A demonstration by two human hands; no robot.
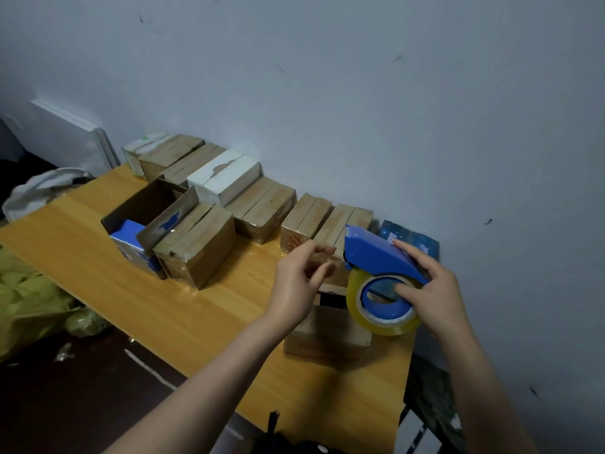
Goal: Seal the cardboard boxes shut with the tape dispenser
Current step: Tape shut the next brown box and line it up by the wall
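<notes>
My right hand (429, 290) grips a blue tape dispenser (376, 257) loaded with a roll of clear tape (383, 322), one finger hooked through the roll's core. It hovers over a small cardboard box (327, 335) near the table's right front, whose top looks partly open. My left hand (298, 283) is just left of the dispenser's blade end, thumb and fingers pinched together as if on the clear tape's loose end; the tape itself is hard to make out. Several taped cardboard boxes (196, 247) stand in rows toward the wall.
An open cardboard box (147, 208) holding a blue and white carton stands at the left of the wooden table (163, 306). A white box (226, 178) lies on the back row. A dark blue packet (409, 240) sits by the wall. Bags lie on the floor at left.
</notes>
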